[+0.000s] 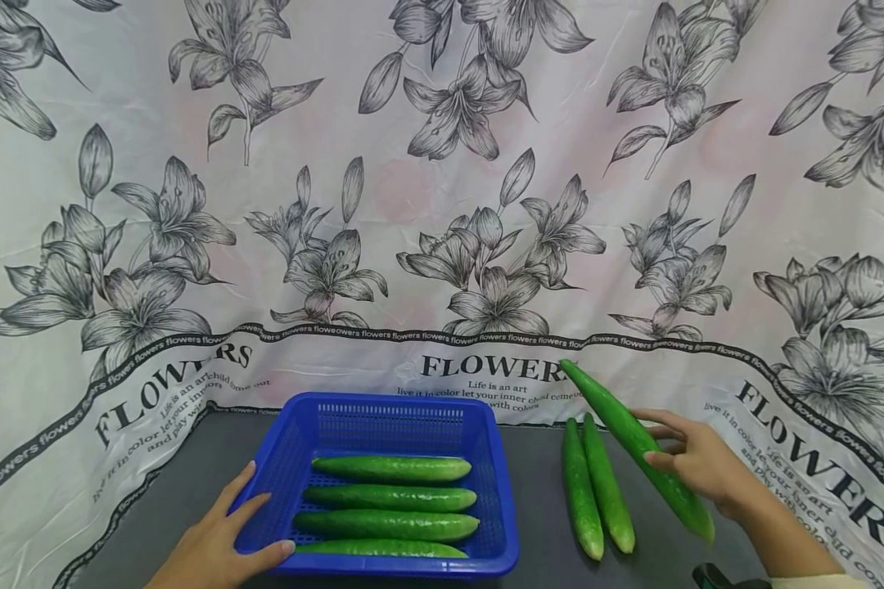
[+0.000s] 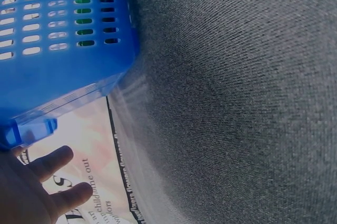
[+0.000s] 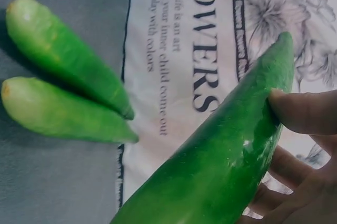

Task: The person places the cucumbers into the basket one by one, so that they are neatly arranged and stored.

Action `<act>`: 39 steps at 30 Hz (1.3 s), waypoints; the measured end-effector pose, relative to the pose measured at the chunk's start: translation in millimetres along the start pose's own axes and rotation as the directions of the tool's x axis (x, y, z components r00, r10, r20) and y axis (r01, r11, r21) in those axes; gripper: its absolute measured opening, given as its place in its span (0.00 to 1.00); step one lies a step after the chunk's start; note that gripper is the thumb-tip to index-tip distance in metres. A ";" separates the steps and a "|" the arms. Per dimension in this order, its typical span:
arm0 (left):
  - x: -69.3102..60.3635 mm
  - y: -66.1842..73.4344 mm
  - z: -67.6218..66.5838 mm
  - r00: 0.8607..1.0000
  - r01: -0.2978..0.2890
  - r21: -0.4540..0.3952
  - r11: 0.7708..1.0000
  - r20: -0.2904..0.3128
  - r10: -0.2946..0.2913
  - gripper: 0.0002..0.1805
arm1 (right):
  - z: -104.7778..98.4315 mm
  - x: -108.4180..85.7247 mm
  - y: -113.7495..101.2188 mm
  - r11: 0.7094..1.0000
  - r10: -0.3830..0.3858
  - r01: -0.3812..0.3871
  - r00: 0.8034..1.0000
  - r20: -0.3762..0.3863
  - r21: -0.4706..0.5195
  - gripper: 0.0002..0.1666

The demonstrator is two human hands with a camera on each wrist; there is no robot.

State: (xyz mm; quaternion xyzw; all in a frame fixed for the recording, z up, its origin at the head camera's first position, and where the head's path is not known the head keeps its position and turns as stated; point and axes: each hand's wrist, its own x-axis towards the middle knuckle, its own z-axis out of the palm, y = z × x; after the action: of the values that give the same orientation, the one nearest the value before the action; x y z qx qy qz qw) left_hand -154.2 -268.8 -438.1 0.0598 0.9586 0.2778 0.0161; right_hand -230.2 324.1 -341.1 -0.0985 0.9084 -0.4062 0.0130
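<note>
A long green cucumber [image 1: 633, 425] is held up in my right hand [image 1: 703, 458], pinched between thumb and fingers and tilted above the table. The right wrist view shows the thumb on one side of this cucumber [image 3: 216, 155] and fingers on the other. Two more cucumbers [image 1: 580, 491] lie side by side on the table to its left. Several cucumbers [image 1: 386, 524] lie crosswise in a row inside a blue plastic basket [image 1: 511, 523]. My left hand [image 1: 217, 536] rests on the basket's left rim with fingers spread and fairly straight; part of it is cut off in the left wrist view.
The dark grey table [image 1: 173, 499] carries the basket and the loose cucumbers. A white cloth [image 1: 324, 360] printed with flowers and lettering hangs behind and along both sides. A small dark object [image 1: 714, 577] shows at the bottom edge near the right sleeve.
</note>
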 end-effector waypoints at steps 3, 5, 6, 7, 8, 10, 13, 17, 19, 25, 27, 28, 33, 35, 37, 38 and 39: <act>-0.2 -0.2 0.0 1.000 -0.003 0.003 1.000 -0.004 0.003 0.42 | 1.4 -0.6 -10.4 1.000 -0.030 0.030 0.999 0.014 0.007 0.40; 0.1 -0.3 0.0 1.000 -0.002 0.006 1.000 -0.005 0.002 0.42 | 1.8 -0.9 -17.6 0.998 -0.057 0.057 0.998 0.026 0.006 0.40; 0.1 -0.3 0.0 1.000 -0.002 0.007 1.000 -0.004 0.002 0.42 | 1.9 -1.1 -21.1 0.998 -0.068 0.068 0.997 0.033 0.002 0.40; 0.1 -0.3 0.0 1.000 -0.001 0.008 1.000 -0.004 0.001 0.42 | 2.0 -1.4 -24.9 0.997 -0.079 0.079 0.996 0.041 0.002 0.39; 0.2 -0.4 -0.1 1.000 -0.001 0.009 1.000 -0.005 0.001 0.42 | 1.9 -1.6 -28.6 0.995 -0.094 0.095 0.994 0.047 -0.006 0.39; 0.3 -0.5 -0.2 1.000 -0.001 0.008 1.000 -0.003 0.001 0.42 | 1.7 -2.1 -36.1 0.992 -0.120 0.121 0.991 0.056 -0.023 0.39; 0.4 -0.3 -0.5 1.000 0.002 0.004 1.000 -0.001 -0.002 0.41 | 1.6 -3.3 -47.2 0.985 -0.160 0.163 0.985 0.066 -0.050 0.38; 0.8 0.4 -0.9 1.000 0.010 0.000 1.000 0.008 -0.010 0.41 | 3.3 -6.7 -60.5 0.974 -0.209 0.214 0.975 0.078 -0.073 0.36; 0.8 0.8 -1.0 1.000 0.014 -0.001 1.000 0.012 -0.014 0.42 | 4.9 -8.3 -66.7 0.966 -0.239 0.246 0.967 0.088 -0.077 0.36; -0.1 1.4 -1.0 1.000 0.022 -0.002 1.000 0.014 -0.022 0.42 | 11.8 -9.4 -87.2 0.936 -0.334 0.344 0.935 0.120 -0.075 0.36; -0.2 1.6 -1.1 1.000 0.024 -0.002 1.000 0.011 -0.024 0.42 | 14.2 -9.2 -94.1 0.928 -0.353 0.365 0.926 0.132 -0.081 0.36; -0.3 1.8 -1.1 1.000 0.023 -0.001 1.000 0.009 -0.023 0.42 | 15.2 -9.2 -97.4 0.924 -0.360 0.373 0.923 0.137 -0.087 0.35; 0.1 2.5 -0.3 1.000 0.017 0.002 1.000 0.002 -0.017 0.42 | 22.2 -7.3 -112.0 0.897 -0.403 0.424 0.900 0.164 -0.121 0.35; 0.0 2.7 0.0 1.000 0.018 0.000 1.000 0.004 -0.018 0.42 | 26.0 -5.5 -117.5 0.885 -0.422 0.448 0.888 0.183 -0.131 0.35; 0.2 2.7 -0.1 1.000 0.020 -0.004 1.000 0.006 -0.020 0.42 | 29.8 -3.7 -123.1 0.867 -0.447 0.477 0.872 0.200 -0.145 0.35; 0.0 2.9 -0.3 1.000 0.019 -0.007 1.000 0.006 -0.019 0.42 | 31.8 -2.7 -126.0 0.861 -0.453 0.486 0.867 0.209 -0.149 0.35; 0.3 2.8 -0.4 1.000 0.018 -0.008 1.000 0.006 -0.018 0.42 | 33.7 -1.9 -129.0 0.851 -0.467 0.502 0.857 0.216 -0.153 0.35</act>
State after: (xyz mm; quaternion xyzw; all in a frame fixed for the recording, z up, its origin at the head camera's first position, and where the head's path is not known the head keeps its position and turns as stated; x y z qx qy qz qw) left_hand -154.3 -266.6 -436.3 0.0519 0.9579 0.2814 0.0215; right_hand -203.2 215.7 -268.3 -0.3603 0.8861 -0.2908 -0.0226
